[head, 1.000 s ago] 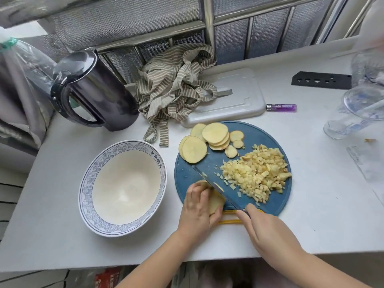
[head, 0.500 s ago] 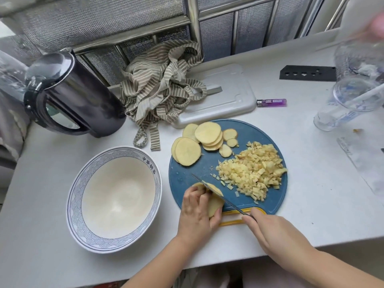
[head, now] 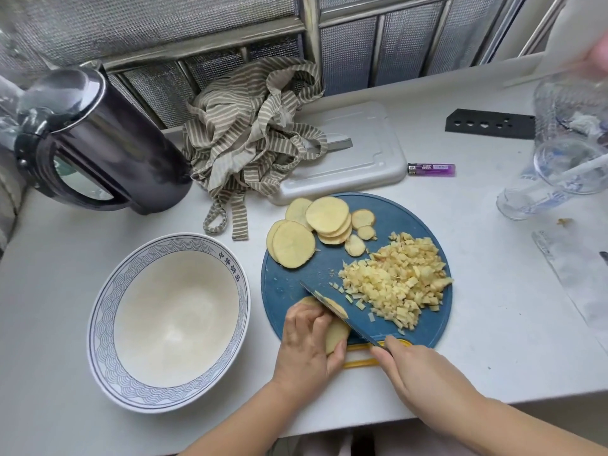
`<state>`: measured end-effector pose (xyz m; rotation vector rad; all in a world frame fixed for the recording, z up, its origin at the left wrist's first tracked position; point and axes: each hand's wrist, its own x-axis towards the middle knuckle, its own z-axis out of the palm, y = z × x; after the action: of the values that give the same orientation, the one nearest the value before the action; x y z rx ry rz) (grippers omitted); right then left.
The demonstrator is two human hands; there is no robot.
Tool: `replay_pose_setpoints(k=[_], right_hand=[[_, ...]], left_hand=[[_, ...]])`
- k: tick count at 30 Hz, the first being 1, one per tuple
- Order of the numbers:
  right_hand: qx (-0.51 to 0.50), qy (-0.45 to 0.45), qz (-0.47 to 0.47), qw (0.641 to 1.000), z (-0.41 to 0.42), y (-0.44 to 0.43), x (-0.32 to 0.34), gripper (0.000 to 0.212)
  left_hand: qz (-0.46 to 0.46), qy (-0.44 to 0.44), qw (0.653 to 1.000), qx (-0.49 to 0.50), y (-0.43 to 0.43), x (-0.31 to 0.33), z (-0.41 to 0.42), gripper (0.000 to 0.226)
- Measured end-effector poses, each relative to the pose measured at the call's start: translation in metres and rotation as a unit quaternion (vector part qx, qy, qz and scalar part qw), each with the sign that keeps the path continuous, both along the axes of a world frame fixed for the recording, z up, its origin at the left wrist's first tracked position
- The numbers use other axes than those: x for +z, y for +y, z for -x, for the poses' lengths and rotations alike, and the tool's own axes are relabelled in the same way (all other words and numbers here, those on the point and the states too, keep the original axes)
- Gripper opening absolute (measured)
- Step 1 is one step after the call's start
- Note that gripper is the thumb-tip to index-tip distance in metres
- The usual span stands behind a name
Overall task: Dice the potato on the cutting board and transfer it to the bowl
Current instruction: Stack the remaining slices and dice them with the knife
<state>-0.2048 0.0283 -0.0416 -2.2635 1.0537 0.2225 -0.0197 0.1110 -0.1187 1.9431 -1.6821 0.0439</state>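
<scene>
A round blue cutting board (head: 289,284) lies on the white counter. On its right side is a heap of diced potato (head: 399,278), and round potato slices (head: 311,230) are stacked at its far left. My left hand (head: 306,343) grips a stack of potato slices (head: 336,334) at the board's near edge. My right hand (head: 418,373) holds a knife (head: 335,309) by its handle, with the blade lying across those slices. The white bowl (head: 108,327) with a blue patterned rim stands left of the board and holds no potato.
A dark kettle (head: 98,139) stands at the back left. A striped cloth (head: 253,133) lies on a grey tray (head: 362,153) behind the board, next to a purple lighter (head: 431,169). Clear glass vessels (head: 559,169) and a black strip (head: 490,124) are at the right.
The knife turned from showing its flat side to edge down and now sits across the slices under my left hand. The camera view shifted slightly.
</scene>
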Motion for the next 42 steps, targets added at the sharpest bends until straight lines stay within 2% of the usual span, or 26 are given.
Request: replay_pose_setpoints(k=[4,8,14,22,25,30,42], right_hand=[[0.005,-0.01,-0.017,1.0,-0.006,-0.006,-0.01,0.098],[0.009,-0.014,-0.041,0.999,-0.011,-0.008,-0.006,0.073],[0.005,-0.027,-0.043,0.999,-0.008,-0.012,-0.007,0.09],[0.006,-0.017,-0.018,1.0,0.002,0.002,0.011,0.076],[0.008,-0.007,-0.028,1.0,0.004,0.005,0.02,0.059],[0.014,0.016,-0.017,1.0,0.007,0.012,0.021,0.084],[0.001,0.006,-0.039,0.999,0.006,0.008,0.009,0.085]], left_hand=[[0.008,0.01,1.0,-0.006,0.0,0.001,-0.001,0.041],[0.008,0.011,1.0,-0.007,0.0,0.001,-0.001,0.041],[0.021,0.024,0.999,-0.005,-0.001,0.002,-0.001,0.043],[0.027,0.008,1.0,-0.005,0.001,0.0,0.0,0.04],[0.028,0.018,0.999,-0.002,0.001,0.001,0.0,0.04],[0.025,0.017,1.0,0.001,0.002,0.001,0.001,0.039],[0.024,0.005,1.0,0.007,0.001,-0.001,0.002,0.04]])
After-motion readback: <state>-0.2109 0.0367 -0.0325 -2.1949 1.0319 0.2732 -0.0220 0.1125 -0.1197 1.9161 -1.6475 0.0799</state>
